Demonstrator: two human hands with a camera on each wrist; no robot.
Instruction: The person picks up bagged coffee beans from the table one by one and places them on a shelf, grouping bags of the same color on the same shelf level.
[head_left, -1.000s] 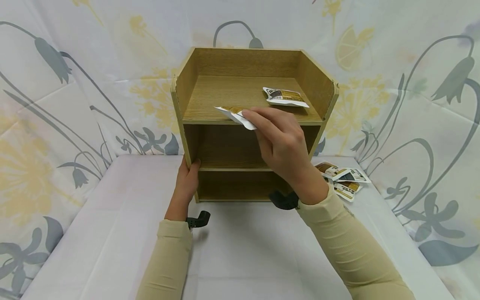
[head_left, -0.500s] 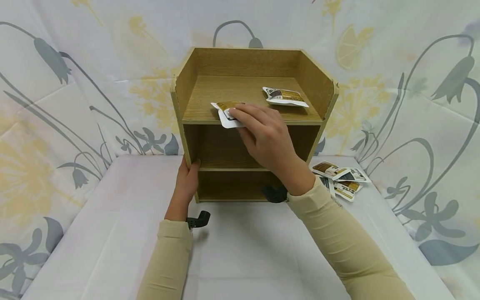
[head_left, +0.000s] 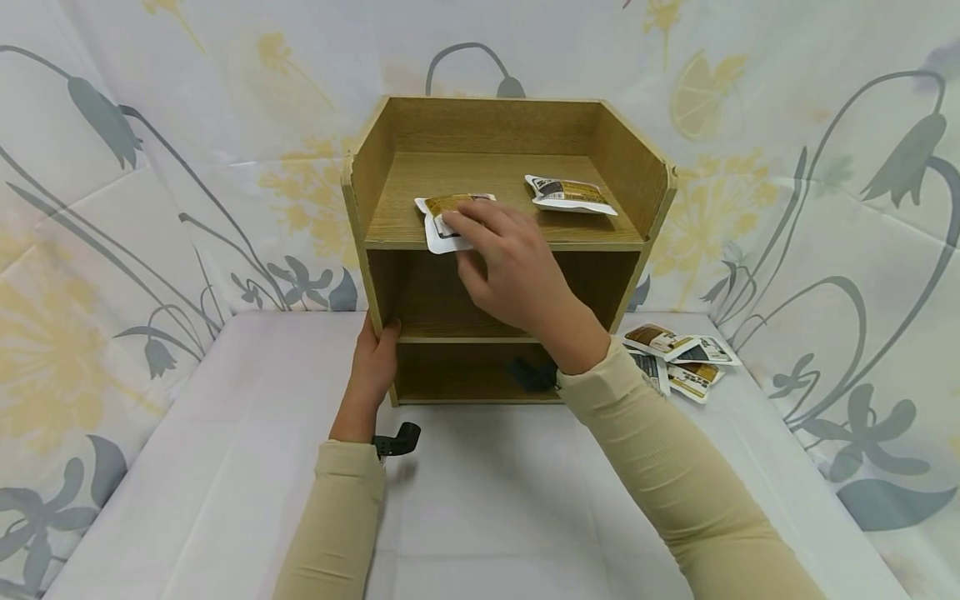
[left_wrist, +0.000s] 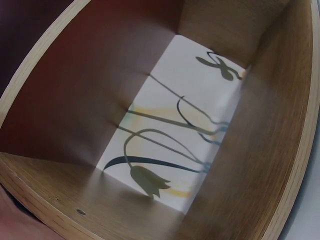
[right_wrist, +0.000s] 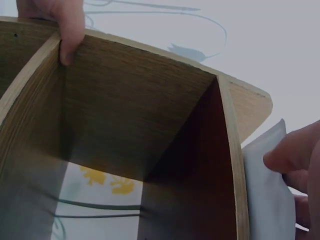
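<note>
White cloth underfoot, the wooden shelf unit (head_left: 495, 242) is steadied by the left hand (head_left: 372, 367) gripping its side — right hand (head_left: 517, 275) pinches a sachet (head_left: 442, 218) at the top shelf's front edge.

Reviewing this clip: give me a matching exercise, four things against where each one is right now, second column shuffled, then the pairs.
Things:
1. left hand
2. right hand
3. lone packet
4. packet pile

Places:
A. on the table, right of the shelf unit
B. top shelf, right part, untouched
C. gripping the unit's left front edge
D. holding a packet at the top shelf's front edge

Pairs: 1-C, 2-D, 3-B, 4-A
</note>
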